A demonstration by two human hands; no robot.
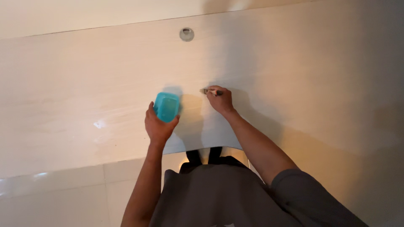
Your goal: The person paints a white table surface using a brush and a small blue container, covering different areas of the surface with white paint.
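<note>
Left hand [159,126] grips a blue plastic container [166,106] at frame centre, held upright beside the work; right hand [219,100] is closed on a small brush [209,91], tip against the pale wall [84,84]; a round metal fitting [187,34] sits above.

You see a warm, fairly dim picture; soft shadows fall on the pale surface [84,92] beyond the turquoise container [166,106] and to its right, darkening toward the right edge. Left of the container a small glare spot shines, and below it the tiles gleam; everything looks slightly soft
</note>
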